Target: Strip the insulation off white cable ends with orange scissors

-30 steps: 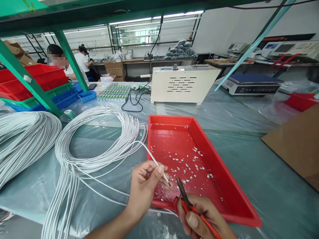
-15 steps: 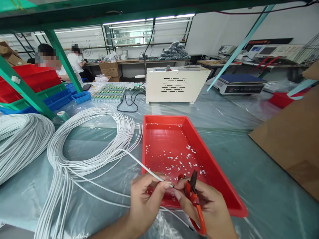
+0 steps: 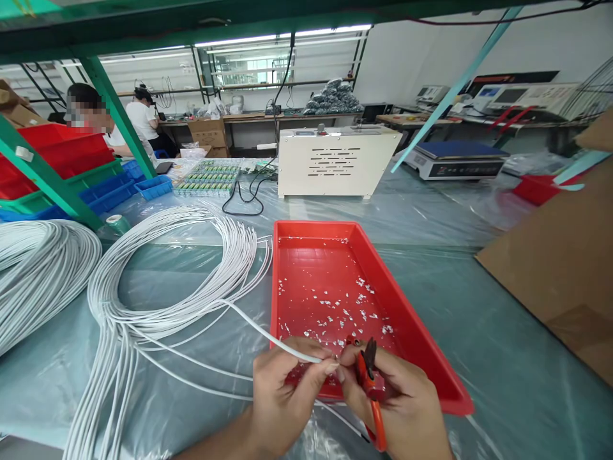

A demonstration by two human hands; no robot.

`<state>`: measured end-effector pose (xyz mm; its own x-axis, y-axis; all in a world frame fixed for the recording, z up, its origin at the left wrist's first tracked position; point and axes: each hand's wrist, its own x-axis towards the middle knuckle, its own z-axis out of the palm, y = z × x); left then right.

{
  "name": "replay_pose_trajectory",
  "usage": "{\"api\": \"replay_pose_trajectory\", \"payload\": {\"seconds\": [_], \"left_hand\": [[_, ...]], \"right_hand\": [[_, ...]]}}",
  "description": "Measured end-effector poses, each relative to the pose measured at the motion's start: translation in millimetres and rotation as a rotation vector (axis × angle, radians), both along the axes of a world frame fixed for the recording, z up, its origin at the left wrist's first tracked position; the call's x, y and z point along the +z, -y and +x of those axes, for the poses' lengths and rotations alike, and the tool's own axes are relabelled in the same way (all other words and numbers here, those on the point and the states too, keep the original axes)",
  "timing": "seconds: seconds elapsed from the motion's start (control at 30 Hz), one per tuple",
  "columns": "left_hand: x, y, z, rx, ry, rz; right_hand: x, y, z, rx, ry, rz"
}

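Note:
My left hand (image 3: 287, 390) pinches a white cable (image 3: 268, 333) close to its end, over the near edge of a red tray (image 3: 311, 262). Thumb and finger of my right hand (image 3: 397, 396) meet at the cable's tip, which the fingertips hide. Red-handled cutters (image 3: 372, 383) rest in that same hand, blades pointing up. White scraps (image 3: 364, 314) lie scattered on the tray floor. From a large coil of white cable (image 3: 167, 313) on the left, the held cable runs to my hands.
Another white coil (image 3: 43, 281) lies at the far left. Behind the tray stand a beige machine (image 3: 335, 163) and a scale (image 3: 454, 160). Cardboard (image 3: 555, 268) leans in from the right. A green post (image 3: 117, 115) rises at left; two people sit beyond.
The cable between coil and hands hangs a little lower. My fingertips have come closer together at its tip, and the cutters have tilted slightly in my right hand. The view has shifted slightly.

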<state>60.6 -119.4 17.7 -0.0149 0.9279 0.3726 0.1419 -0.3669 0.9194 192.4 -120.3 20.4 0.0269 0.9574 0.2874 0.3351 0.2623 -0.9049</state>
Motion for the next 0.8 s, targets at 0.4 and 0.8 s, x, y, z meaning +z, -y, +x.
{"api": "replay_pose_trajectory", "payload": {"seconds": [0.4, 0.8], "left_hand": [[2.5, -2.7, 6.9, -0.007, 0.248, -0.258], [12.6, -12.0, 2.4, -0.048, 0.366, -0.424]], "right_hand": [[-5.2, 0.9, 1.5, 0.051, 0.257, 0.176], [3.0, -13.2, 22.6, 0.009, 0.277, 0.104]]}}
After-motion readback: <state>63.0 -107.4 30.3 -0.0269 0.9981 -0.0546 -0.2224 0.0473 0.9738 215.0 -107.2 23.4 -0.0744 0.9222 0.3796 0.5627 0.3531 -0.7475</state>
